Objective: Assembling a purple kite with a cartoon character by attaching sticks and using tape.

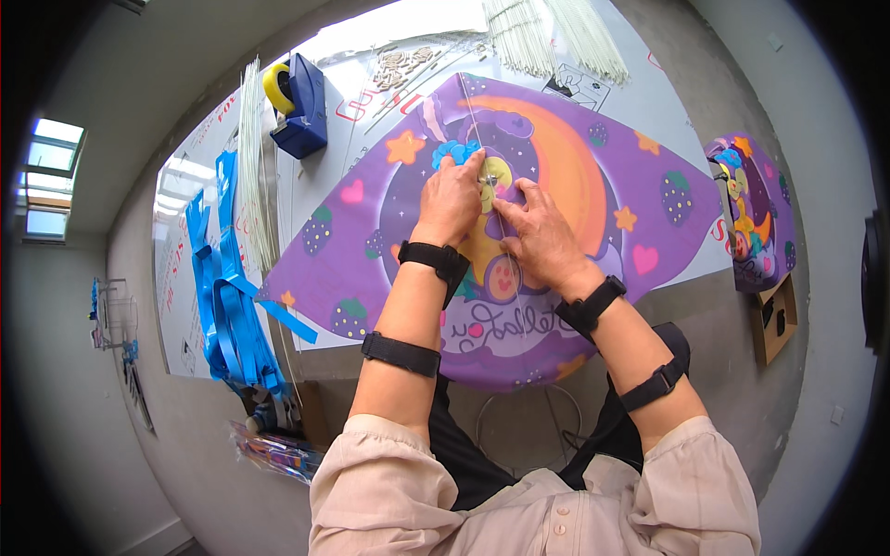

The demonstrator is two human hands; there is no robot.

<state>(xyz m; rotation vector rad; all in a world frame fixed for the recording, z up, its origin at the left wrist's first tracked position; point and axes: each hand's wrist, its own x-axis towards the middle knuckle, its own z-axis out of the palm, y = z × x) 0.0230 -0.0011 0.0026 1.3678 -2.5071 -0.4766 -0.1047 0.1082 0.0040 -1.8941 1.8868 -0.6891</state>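
Observation:
A purple kite (pixel 667 236) with a printed orange moon, stars and strawberries lies spread over the near side of the table and hangs past its edge. One thin pale rod (pixel 471 107) runs down its middle. My left hand (pixel 451 196) is on the kite's centre, fingers bent together beside the rod at a small shiny piece (pixel 490 180). From the right, my right hand (pixel 547 232) meets the rod just below, its fingers curled with the tips on the line of the rod. The fingers cover whatever lies between them.
Blue strips (pixel 225 306) hang over the table's left edge. Behind them stand a blue tape dispenser (pixel 311 109) and long thin rods (pixel 248 185). Small tan pieces (pixel 403 67) and white rod bundles (pixel 519 37) lie at the back. Right, more printed purple fabric (pixel 768 204) sits above a cardboard box (pixel 771 324).

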